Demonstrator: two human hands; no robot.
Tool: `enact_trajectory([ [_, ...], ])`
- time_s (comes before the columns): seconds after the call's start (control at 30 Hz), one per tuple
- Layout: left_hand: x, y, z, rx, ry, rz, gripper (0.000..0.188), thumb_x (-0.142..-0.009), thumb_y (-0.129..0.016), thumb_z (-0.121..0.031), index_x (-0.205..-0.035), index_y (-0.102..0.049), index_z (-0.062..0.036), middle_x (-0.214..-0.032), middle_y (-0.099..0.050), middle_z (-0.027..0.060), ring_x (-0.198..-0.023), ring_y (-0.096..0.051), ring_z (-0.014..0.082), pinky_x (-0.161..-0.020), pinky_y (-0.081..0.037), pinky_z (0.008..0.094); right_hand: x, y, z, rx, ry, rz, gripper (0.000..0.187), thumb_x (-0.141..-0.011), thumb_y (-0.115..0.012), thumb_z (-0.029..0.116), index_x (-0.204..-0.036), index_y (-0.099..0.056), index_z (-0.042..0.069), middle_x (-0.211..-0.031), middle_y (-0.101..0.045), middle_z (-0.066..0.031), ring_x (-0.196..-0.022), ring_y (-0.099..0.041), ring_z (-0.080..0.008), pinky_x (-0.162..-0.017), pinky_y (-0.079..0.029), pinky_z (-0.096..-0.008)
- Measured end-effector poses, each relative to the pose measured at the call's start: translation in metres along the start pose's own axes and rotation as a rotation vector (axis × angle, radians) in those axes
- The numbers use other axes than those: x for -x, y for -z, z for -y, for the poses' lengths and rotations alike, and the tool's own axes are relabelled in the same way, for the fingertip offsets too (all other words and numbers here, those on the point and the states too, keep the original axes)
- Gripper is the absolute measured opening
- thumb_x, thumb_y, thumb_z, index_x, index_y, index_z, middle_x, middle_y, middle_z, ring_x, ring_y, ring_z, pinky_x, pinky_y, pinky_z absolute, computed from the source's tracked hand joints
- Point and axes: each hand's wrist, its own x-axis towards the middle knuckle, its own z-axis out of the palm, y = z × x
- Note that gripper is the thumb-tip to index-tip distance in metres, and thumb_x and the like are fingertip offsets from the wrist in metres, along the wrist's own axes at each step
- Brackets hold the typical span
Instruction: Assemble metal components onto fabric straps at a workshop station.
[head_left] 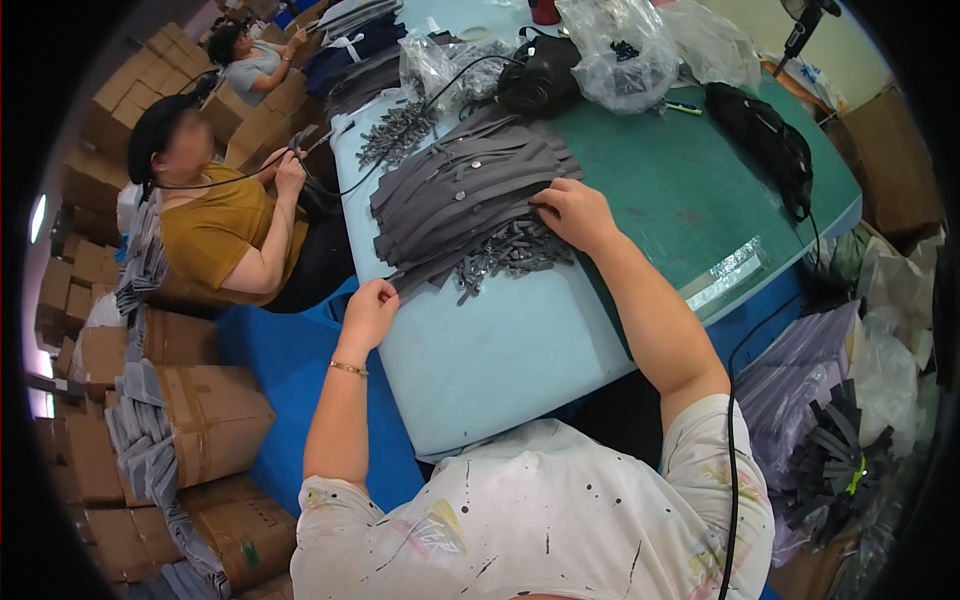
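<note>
A wide pile of dark grey fabric strips [470,185] lies fanned on the table in front of me, with a few small shiny discs on top. My left hand [370,315] is closed in a pinch on the end of a grey fabric strip [405,280] at the pile's near left corner. At the pile's right edge, my right hand [580,213] has its fingers pressed together against the strips; what they hold is hidden. Between my hands, against the pile's near side, sits a heap of small grey pieces [515,250].
Another heap of small grey pieces [395,132] lies beyond the pile, near clear plastic bags [620,60] and a black bag [540,75]. A green mat [670,190] covers the table's right part. At left, a person in mustard [225,235] handles a cable beside cardboard boxes [215,420].
</note>
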Motion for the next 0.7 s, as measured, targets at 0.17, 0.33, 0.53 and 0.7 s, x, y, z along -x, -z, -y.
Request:
enact_trajectory([
  [0.17, 0.022, 0.047, -0.012, 0.196, -0.044, 0.209, 0.013, -0.077, -0.064, -0.004, -0.076, -0.052, -0.0008, -0.089, -0.056, 0.007, -0.065, -0.049, 0.0112, -0.063, -0.045, 0.0241, 0.001, 0.001, -0.001, -0.024, 0.003, 0.008, 0.013, -0.075, -0.063, 0.017, -0.087, -0.066, 0.017, -0.084, -0.059, -0.0009, -0.084, -0.059, -0.0215, -0.069, -0.05, -0.034],
  [0.33, 0.051, 0.072, -0.006, 0.528, 0.054, 0.508, 0.012, -0.076, -0.064, 0.001, -0.076, -0.053, -0.0011, -0.088, -0.058, 0.0043, -0.072, -0.05, 0.0055, -0.063, -0.045, 0.0202, 0.0, 0.004, 0.003, -0.041, -0.028, 0.031, 0.023, -0.075, -0.062, 0.017, -0.098, -0.064, 0.018, -0.089, -0.06, -0.0011, -0.085, -0.059, -0.0218, -0.071, -0.05, -0.0341],
  [0.53, 0.076, 0.096, -0.012, 0.57, 0.11, 0.358, 0.012, -0.077, -0.063, 0.002, -0.083, -0.053, -0.0003, -0.083, -0.057, 0.0046, -0.07, -0.055, 0.0065, -0.06, -0.045, 0.0177, -0.001, 0.01, 0.005, -0.036, -0.079, 0.098, 0.032, -0.075, -0.065, 0.02, -0.106, -0.061, 0.019, -0.09, -0.06, -0.0009, -0.086, -0.059, -0.021, -0.071, -0.05, -0.034],
  [0.7, 0.084, 0.114, -0.018, 0.692, 0.054, 0.083, 0.022, -0.082, -0.058, 0.003, -0.104, -0.056, 0.0006, -0.084, -0.056, 0.0034, -0.075, -0.055, 0.0061, -0.064, -0.045, 0.0166, -0.006, 0.019, 0.006, 0.06, 0.003, 0.011, 0.036, -0.071, -0.068, 0.022, -0.106, -0.061, 0.018, -0.092, -0.059, -0.0035, -0.09, -0.057, -0.0242, -0.074, -0.048, -0.0365],
])
